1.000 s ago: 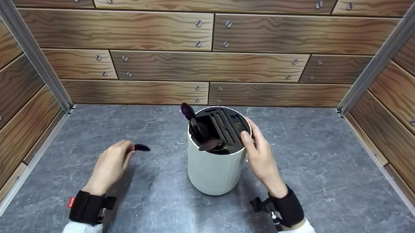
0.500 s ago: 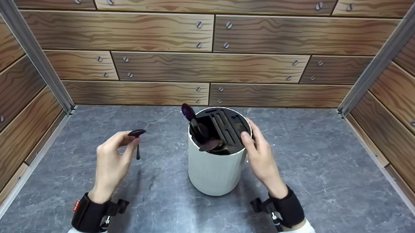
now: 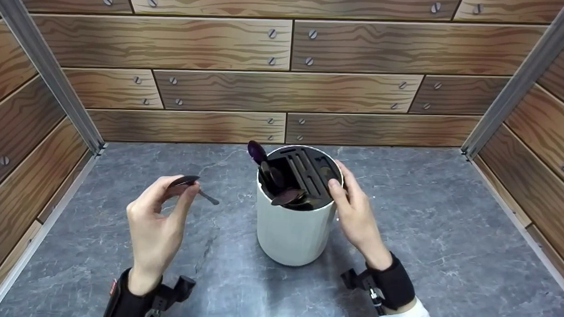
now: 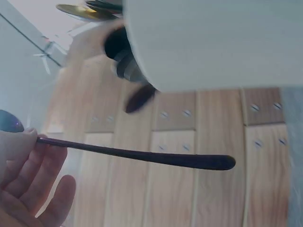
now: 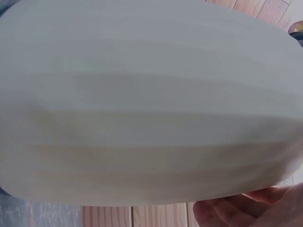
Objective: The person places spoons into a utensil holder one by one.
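Observation:
My left hand pinches a dark purple spoon near its bowl, raised left of the holder; the handle points out to the right and slopes down in the head view. A white round utensil holder with a black slotted insert stands upright on the table. My right hand grips its right side, thumb at the rim and fingers round the back. Several dark spoons lean in the holder, one purple spoon sticking out at the back left. Their handles are hidden inside.
The grey marbled table runs back to a wood-patterned wall. Similar side walls stand left and right, with metal posts at the corners. Both wrists wear black camera straps.
The left hand has lifted and turned upward with the spoon, whose handle has swung from hidden, through pointing down, to pointing right. The right hand and the holder stay in place.

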`<control>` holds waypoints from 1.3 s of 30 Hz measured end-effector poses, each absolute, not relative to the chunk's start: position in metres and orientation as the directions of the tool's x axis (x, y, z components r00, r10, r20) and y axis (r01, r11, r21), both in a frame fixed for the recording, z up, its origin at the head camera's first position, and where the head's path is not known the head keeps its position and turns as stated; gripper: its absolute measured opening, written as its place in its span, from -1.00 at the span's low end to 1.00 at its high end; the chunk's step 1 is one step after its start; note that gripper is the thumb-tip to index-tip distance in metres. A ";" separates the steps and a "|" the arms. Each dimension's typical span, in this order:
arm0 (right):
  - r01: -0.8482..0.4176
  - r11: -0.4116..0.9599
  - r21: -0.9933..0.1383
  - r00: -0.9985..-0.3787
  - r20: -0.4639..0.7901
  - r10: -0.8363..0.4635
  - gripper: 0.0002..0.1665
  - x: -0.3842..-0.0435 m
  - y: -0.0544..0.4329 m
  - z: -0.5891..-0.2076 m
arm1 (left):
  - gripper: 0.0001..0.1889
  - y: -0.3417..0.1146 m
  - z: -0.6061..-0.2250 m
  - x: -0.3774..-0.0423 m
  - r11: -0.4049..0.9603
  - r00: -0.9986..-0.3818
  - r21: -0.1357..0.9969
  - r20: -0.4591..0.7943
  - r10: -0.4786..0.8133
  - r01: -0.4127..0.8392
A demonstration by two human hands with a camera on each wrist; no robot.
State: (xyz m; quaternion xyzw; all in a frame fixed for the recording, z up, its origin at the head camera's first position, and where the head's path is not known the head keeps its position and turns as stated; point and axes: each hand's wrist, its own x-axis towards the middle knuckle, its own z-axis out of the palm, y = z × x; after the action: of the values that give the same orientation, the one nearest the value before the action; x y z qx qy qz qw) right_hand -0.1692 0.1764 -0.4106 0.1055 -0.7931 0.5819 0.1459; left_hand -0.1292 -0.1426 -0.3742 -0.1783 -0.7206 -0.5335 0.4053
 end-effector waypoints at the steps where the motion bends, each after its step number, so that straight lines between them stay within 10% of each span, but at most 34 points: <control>1: -0.336 0.303 -0.892 -0.935 0.353 0.003 -0.41 -0.169 0.177 -0.411 | -0.86 -0.140 -0.372 -0.127 0.343 -0.606 0.630 0.773 -0.188 0.697; 18: -0.349 0.294 -0.890 -0.931 0.366 0.003 -0.41 -0.169 0.177 -0.410 | -0.95 -0.108 -0.344 -0.104 -0.071 -0.490 0.520 0.737 -0.465 0.851; 39: -0.329 0.326 -0.886 -0.935 0.353 0.017 -0.41 -0.169 0.175 -0.409 | -0.91 -0.069 -0.350 -0.109 -0.067 -0.530 0.554 0.747 -0.402 0.830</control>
State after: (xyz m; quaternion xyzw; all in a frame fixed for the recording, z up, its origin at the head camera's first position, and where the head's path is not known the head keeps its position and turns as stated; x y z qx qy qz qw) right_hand -0.1687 0.1747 -0.4087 0.0975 -0.8001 0.5723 0.1510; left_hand -0.1092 -0.0686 -0.3499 -0.2047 -0.5231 -0.7011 0.4393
